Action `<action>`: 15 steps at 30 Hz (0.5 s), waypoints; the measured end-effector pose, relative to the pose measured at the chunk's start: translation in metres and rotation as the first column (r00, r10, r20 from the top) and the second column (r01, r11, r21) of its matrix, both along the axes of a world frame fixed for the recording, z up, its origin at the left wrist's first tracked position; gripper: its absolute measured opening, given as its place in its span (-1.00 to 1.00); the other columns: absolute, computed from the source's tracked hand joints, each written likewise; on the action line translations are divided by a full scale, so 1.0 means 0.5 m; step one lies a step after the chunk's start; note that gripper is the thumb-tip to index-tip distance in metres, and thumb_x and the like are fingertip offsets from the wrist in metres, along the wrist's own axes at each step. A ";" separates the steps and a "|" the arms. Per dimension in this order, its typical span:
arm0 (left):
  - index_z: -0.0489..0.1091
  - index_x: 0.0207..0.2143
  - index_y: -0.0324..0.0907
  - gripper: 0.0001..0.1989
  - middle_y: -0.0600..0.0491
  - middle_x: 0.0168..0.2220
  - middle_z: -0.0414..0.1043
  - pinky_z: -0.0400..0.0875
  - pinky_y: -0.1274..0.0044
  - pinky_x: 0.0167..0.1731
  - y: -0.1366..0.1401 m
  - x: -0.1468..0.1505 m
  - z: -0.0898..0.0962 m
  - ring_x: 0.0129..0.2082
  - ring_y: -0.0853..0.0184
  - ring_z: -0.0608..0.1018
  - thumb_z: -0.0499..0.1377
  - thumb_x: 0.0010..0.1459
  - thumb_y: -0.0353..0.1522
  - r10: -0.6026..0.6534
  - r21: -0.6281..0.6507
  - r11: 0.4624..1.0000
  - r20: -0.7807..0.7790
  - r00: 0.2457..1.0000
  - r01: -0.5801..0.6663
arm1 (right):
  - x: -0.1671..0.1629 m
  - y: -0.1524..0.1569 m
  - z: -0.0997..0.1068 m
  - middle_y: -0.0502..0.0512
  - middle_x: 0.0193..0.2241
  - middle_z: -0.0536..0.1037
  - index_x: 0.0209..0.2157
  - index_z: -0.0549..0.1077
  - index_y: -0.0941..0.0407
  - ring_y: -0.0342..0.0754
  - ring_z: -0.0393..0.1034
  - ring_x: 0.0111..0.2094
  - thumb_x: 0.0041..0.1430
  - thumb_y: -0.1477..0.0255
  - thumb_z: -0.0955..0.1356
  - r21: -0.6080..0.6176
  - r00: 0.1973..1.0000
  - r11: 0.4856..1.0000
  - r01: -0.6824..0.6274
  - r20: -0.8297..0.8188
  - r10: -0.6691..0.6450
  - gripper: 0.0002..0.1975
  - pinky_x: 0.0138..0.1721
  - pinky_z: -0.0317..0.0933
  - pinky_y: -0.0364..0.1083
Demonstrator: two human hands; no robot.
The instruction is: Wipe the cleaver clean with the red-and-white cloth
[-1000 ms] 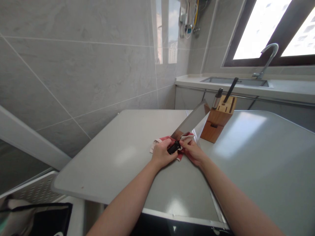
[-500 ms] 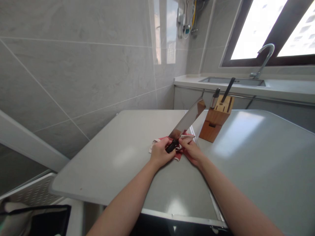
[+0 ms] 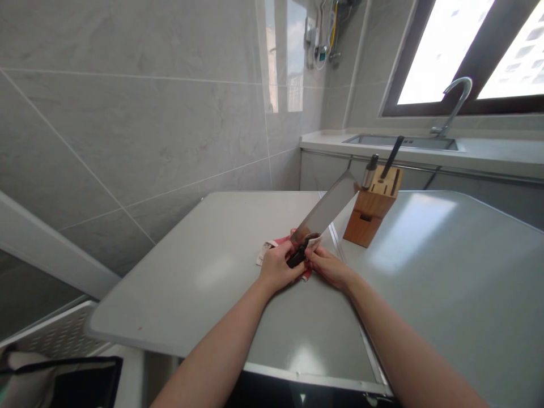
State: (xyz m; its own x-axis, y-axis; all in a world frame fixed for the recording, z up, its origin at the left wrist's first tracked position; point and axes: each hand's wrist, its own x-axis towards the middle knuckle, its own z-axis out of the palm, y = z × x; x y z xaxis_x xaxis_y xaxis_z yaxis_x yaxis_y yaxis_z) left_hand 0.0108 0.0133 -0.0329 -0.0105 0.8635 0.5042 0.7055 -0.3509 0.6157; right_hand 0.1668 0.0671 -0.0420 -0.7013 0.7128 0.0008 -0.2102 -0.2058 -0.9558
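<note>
My left hand (image 3: 278, 266) grips the black handle of a broad steel cleaver (image 3: 327, 209), whose blade slants up and to the right toward a wooden knife block (image 3: 374, 209). My right hand (image 3: 329, 266) pinches a red and white cloth (image 3: 272, 249) against the base of the blade. The cloth lies partly on the grey countertop (image 3: 221, 266) beneath both hands. Two other handles, one steel and one black, stick out of the block's slots.
A sink (image 3: 399, 141) with a curved tap (image 3: 454, 102) sits on the far counter under a window. Tiled wall runs along the left. A perforated white rack (image 3: 55, 334) and a dark bag (image 3: 80, 382) lie below the counter's left corner.
The cleaver's blade shifted slightly, and my right hand slid the cloth closer to the handle end of the blade. The view tilted a little.
</note>
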 end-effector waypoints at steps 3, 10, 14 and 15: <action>0.17 -0.53 -0.15 -0.72 0.21 -0.63 0.14 0.02 0.58 -0.59 -0.001 0.000 0.000 -0.63 0.49 0.19 0.24 -0.08 -0.25 -0.020 -0.019 1.000 0.008 1.000 0.020 | 0.002 0.002 -0.005 0.03 -0.43 0.52 -0.26 0.42 0.11 -0.12 0.39 -0.50 -0.03 0.15 0.47 0.039 1.000 0.999 -0.002 0.016 0.001 -0.61 -0.52 0.30 -0.13; 0.16 -0.53 -0.16 -0.72 0.21 -0.62 0.14 0.03 0.58 -0.59 0.006 0.000 -0.004 -0.62 0.48 0.19 0.21 0.00 -0.24 -0.017 -0.039 0.999 0.047 0.999 0.019 | -0.008 -0.007 0.004 0.07 -0.27 0.54 0.04 0.34 -0.02 -0.07 0.44 -0.36 -0.03 -0.07 0.37 -0.063 0.998 0.998 0.015 -0.056 -0.018 -0.35 -0.41 0.33 -0.12; 0.16 -0.52 -0.15 -0.74 0.19 -0.58 0.18 0.09 0.58 -0.54 0.008 0.002 0.001 -0.57 0.45 0.25 0.20 0.03 -0.25 0.020 -0.018 1.000 0.048 0.999 -0.019 | -0.013 -0.006 0.011 0.09 -0.27 0.54 -0.02 0.42 0.00 -0.10 0.35 -0.41 -0.05 -0.21 0.26 -0.109 0.986 0.994 -0.027 -0.168 0.009 -0.28 -0.37 0.29 -0.13; 0.17 -0.50 -0.15 -0.75 0.18 -0.57 0.21 0.12 0.57 -0.52 0.008 0.002 0.003 -0.56 0.44 0.27 0.19 0.05 -0.25 0.025 -0.020 0.999 0.048 0.999 -0.025 | -0.012 -0.005 0.012 0.08 -0.32 0.53 -0.07 0.45 0.02 -0.12 0.32 -0.44 -0.04 -0.22 0.23 -0.119 0.983 0.993 -0.025 -0.185 0.003 -0.29 -0.37 0.27 -0.13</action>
